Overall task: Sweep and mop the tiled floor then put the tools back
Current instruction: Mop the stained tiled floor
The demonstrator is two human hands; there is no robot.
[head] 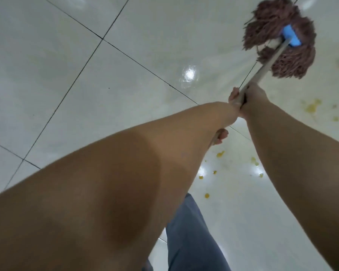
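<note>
Mopping stage, judging by the tool in use; no broom anywhere in view.

Left half of frame: pale tiled floor (pixel 53 61), glossy, dark grout lines crossing on the diagonal. A ceiling light glints off it near centre. This stretch looks free of marks.

Centre: the left forearm fills the lower frame, reaching up and right. The left hand (pixel 221 136) curls round the lower part of the handle (pixel 262 72); only its fingertips show past the wrist. Blue-grey trouser leg (pixel 192 231) at bottom centre.

Right of centre: the right hand (pixel 250 96) grips the same pale handle higher up, fingers wrapped. Both hands closed on it, near each other.

Upper right: the mop head (pixel 280 38), reddish-brown strings round a blue socket, is spread on the floor and blurred.

Right side: yellow spots (pixel 312 107) and smears on the tiles, more drops between the arms lower down, well apart from the mop head.

Judgement: the next stroke wants the head drawn back and rightward over those spots, pressed flat. Putting the tools away comes later.
</note>
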